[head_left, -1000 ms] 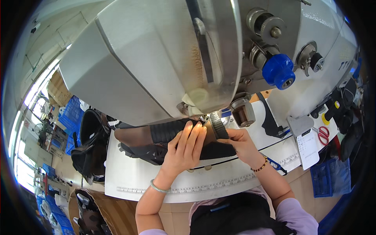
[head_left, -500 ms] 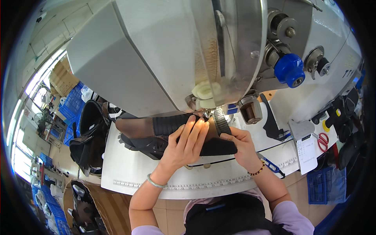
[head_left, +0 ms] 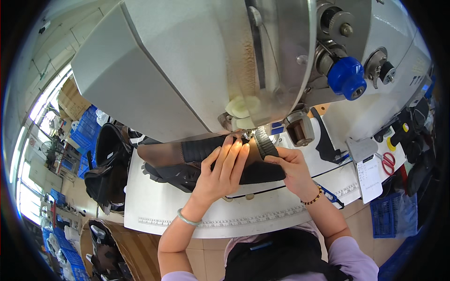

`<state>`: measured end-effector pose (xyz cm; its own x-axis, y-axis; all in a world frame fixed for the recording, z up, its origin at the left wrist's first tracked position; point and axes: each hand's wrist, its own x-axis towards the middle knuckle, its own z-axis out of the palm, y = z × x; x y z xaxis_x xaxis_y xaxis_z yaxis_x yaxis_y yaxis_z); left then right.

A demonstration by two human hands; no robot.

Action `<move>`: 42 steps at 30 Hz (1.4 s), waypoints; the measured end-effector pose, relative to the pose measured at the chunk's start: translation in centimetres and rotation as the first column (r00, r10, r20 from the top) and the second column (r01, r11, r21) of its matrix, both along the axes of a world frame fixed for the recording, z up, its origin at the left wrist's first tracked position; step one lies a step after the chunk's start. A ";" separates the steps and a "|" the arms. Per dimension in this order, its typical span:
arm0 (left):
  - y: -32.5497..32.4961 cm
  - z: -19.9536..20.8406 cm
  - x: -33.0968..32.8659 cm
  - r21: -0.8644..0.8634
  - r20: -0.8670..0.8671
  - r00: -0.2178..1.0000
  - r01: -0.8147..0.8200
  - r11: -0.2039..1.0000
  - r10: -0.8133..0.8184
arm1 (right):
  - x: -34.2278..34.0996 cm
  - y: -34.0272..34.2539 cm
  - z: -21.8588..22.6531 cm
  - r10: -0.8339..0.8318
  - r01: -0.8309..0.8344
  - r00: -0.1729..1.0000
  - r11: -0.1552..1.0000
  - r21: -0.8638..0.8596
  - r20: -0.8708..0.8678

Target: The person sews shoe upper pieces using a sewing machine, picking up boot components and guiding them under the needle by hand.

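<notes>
A black and brown padded fabric piece (head_left: 161,154) lies across the white machine table, its right part under the head of a large grey sewing machine (head_left: 183,61). My left hand (head_left: 216,173) presses on the fabric with its fingers stretched out, the tips close to the lit needle area. At the right end, my right hand (head_left: 294,172) pinches the fabric's edge between thumb and fingers, beside a ribbed dark band (head_left: 266,143). The machine head hides the far edge of the fabric, and the needle itself is hard to make out.
A measuring tape strip (head_left: 225,222) runs along the table's near edge. To the right are a blue-handled tool (head_left: 329,195), a paper pad (head_left: 369,179) and red scissors (head_left: 387,163). Black pieces (head_left: 108,164) hang at the left; a cardboard box (head_left: 131,246) stands below.
The view has shifted slightly. Both hands keep nearly the same hold on the fabric, with my right hand a touch farther right; the fabric has hardly moved.
</notes>
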<state>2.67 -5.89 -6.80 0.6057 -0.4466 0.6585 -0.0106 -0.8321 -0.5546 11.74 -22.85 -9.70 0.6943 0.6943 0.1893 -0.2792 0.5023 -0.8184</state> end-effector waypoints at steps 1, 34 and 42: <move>0.1 0.0 0.0 0.010 0.004 1.000 0.001 1.000 -0.001 | -0.1 0.0 0.0 -0.002 0.003 1.000 0.999 0.032 -0.030; 1.7 0.4 0.4 -0.077 -0.093 0.977 0.185 0.980 -0.192 | -0.2 0.7 -0.9 -0.127 0.131 0.991 0.988 -0.087 0.042; 0.6 0.0 0.0 -0.100 -0.110 0.983 0.139 0.985 -0.150 | 0.7 -0.5 -0.6 0.006 0.028 0.972 0.990 -0.139 0.235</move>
